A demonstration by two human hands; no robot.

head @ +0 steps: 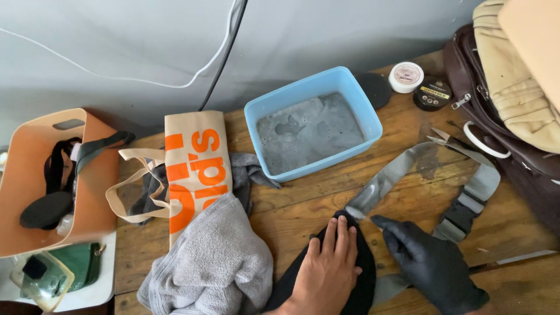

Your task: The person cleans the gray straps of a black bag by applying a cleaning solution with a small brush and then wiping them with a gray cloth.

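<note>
- Left hand (328, 269), bare, lies flat with fingers spread a little on a black cloth (356, 291) at the near edge of the wooden counter (303, 204); it presses, grips nothing.
- Right hand (429, 262), in a black glove, rests fingertips-down on the grey strap (391, 175) just beside the cloth; fingers loosely open, pinning rather than clasping.
- Strap runs from the hands up and right, loops round past a dark buckle (461, 217), and comes back toward the near edge. One stretch looks darker, maybe damp; cannot tell.
- Handling, as I judge it: strap is light, limp webbing, flat and likely slick where wet. Best taken by pinching across its width close to the worked spot, or held down flat; the buckle is the only stiff part.
- Cloth is soft and thin, and bunches easily.
- Around: blue tub (312, 119) with grey contents behind, two small tins (419, 84) beyond, grey towel (213, 262) and printed tote (195, 169) to the left, bags (507, 87) at right.
</note>
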